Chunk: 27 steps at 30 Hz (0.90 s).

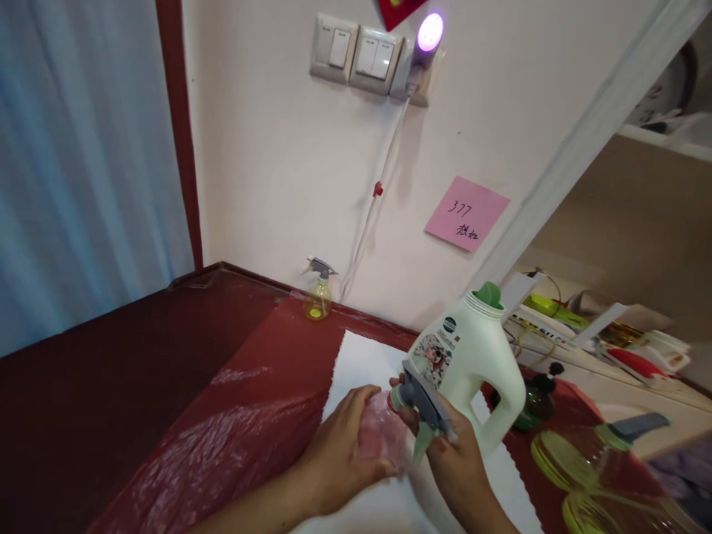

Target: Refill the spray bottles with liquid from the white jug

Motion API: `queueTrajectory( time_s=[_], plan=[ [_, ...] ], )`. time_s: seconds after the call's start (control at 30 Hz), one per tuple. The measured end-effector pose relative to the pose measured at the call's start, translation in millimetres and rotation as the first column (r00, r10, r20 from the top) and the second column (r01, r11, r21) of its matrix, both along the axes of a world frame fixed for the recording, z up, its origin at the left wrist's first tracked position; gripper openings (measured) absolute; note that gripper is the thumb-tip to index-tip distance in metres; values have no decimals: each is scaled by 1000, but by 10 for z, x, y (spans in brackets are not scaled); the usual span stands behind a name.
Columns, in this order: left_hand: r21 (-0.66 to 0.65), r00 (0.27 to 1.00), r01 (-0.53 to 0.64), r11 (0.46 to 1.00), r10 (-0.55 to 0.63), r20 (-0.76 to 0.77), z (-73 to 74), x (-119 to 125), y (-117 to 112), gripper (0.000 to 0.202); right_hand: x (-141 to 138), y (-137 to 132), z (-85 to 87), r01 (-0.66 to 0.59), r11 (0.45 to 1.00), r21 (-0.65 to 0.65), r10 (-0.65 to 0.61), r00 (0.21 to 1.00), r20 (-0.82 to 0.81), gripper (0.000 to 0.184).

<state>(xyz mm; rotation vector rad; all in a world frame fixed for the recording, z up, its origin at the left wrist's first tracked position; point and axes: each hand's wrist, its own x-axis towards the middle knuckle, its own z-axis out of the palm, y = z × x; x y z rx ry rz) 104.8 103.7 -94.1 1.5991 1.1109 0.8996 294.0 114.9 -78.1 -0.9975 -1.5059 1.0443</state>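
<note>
My left hand [339,452] is shut around the body of a transparent plastic spray bottle [381,434], which lies tilted on its side. My right hand [453,467] grips the bottle's grey trigger spray head [426,400] at the neck, and the fingers partly hide it. Just behind my right hand stands a white plastic detergent jug [467,363] with a green cap [488,295] and a printed label. It is upright or slightly tilted, and its lower part is hidden behind my hand. Both hands are above a white paper sheet [361,363].
A small yellow-tinted spray bottle [319,297] stands against the wall. Red plastic sheeting [233,415] covers the table. A dark bottle [537,404] and a lying spray bottle [589,460] are at right, with cluttered shelf items [589,326] behind.
</note>
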Motion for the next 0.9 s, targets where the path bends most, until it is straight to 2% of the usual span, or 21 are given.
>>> queueTrajectory(
  time_s=[0.1, 0.2, 0.37, 0.5, 0.7, 0.9],
  plan=[
    [-2, 1000, 2, 1000, -2, -10, 6, -4, -9, 91, 48, 22, 5, -30, 999, 45, 27, 998, 57, 34],
    [-4, 1000, 2, 1000, -2, -23, 12, -8, -19, 92, 53, 26, 30, -8, 999, 39, 4, 996, 89, 33],
    [10, 1000, -1, 1000, 1, -14, 0, -8, -25, 85, 13, -5, 156, 23, 997, 80, -34, 989, 147, 27],
    [38, 1000, 5, 999, -5, -2, -21, -15, -17, 84, -14, -33, 237, 73, 991, 112, -94, 975, 201, 31],
    [24, 1000, -8, 1000, 8, 6, 8, -14, -27, 83, -128, -48, 173, 144, 987, 70, -151, 983, 102, 18],
    [51, 999, 13, 999, -15, 48, -48, -12, 19, 84, -191, 9, 110, 142, 985, 102, -147, 988, 44, 18]
  ],
)
